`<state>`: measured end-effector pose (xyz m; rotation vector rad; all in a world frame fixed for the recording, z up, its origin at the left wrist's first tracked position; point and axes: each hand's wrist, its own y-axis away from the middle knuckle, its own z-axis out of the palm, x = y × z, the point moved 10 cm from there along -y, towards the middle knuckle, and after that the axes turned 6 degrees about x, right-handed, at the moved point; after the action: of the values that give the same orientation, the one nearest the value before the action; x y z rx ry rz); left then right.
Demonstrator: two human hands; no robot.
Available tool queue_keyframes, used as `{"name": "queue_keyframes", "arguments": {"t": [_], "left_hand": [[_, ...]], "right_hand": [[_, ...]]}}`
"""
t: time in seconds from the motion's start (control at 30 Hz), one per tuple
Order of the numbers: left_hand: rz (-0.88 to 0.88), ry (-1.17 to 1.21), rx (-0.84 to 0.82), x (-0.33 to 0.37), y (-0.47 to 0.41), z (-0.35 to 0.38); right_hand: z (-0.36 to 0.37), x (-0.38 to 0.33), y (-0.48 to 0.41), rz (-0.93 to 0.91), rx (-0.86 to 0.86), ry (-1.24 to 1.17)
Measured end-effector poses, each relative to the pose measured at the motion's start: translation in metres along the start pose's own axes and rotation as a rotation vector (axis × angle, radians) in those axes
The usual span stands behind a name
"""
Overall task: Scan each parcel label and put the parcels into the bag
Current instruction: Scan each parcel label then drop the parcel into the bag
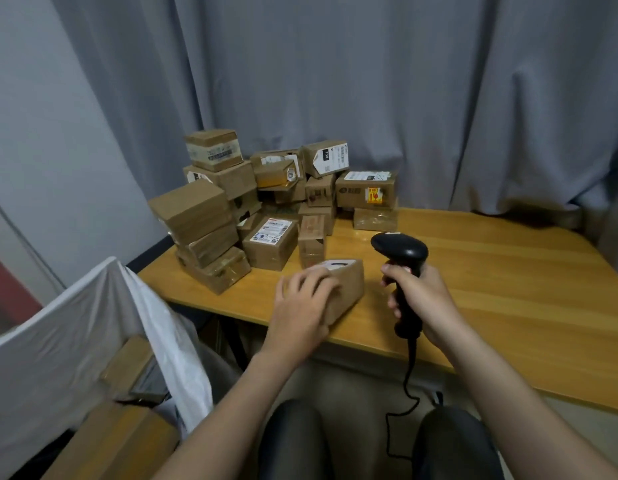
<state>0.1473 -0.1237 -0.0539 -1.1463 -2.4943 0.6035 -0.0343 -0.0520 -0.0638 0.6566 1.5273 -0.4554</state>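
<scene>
Parcel (349, 289) lies at the near edge of the tabletop (508, 289), label (338, 264) end pointing away, and the left hand (300, 306) grips it from above. The right hand (425, 299), just beside it, holds the scanner (401, 249).

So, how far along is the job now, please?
Done: some boxes already lie in the white bag. In hand: the left hand holds one parcel at the table edge, and the right hand grips the scanner beside it. Left: the big pile of parcels behind.
</scene>
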Motion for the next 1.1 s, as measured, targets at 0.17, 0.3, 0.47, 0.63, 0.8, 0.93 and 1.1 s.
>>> {"name": "queue_keyframes", "arguments": {"t": [0.17, 0.3, 0.47, 0.63, 0.8, 0.93, 1.1], "left_hand": [[-0.017, 0.267, -0.206, 0.013, 0.03, 0.038], [-0.264, 0.511, -0.086, -0.011, 0.03, 0.029], [-0.737, 0.689, -0.138, -0.051, 0.028, 0.06], [-0.971, 1.02, -0.315, -0.037, 0.058, 0.094], [-1.047, 1.134, -0.332, -0.038, 0.085, 0.108], [-1.089, 1.222, -0.263, -0.035, 0.095, 0.102], [-1.074, 1.22, -0.07, -0.042, 0.099, 0.091]], "right_hand": [[0.008, 0.028, 0.011, 0.052, -0.004, -0.014], [0.015, 0.043, 0.013, 0.071, -0.019, -0.003], [0.024, 0.059, 0.013, 0.094, -0.028, 0.036], [0.028, 0.067, 0.021, 0.069, -0.045, 0.067], [0.026, 0.07, 0.029, 0.025, -0.013, 0.121], [0.027, 0.072, 0.04, 0.038, -0.027, 0.117], [0.017, 0.065, 0.057, 0.027, -0.049, 0.043]]}}
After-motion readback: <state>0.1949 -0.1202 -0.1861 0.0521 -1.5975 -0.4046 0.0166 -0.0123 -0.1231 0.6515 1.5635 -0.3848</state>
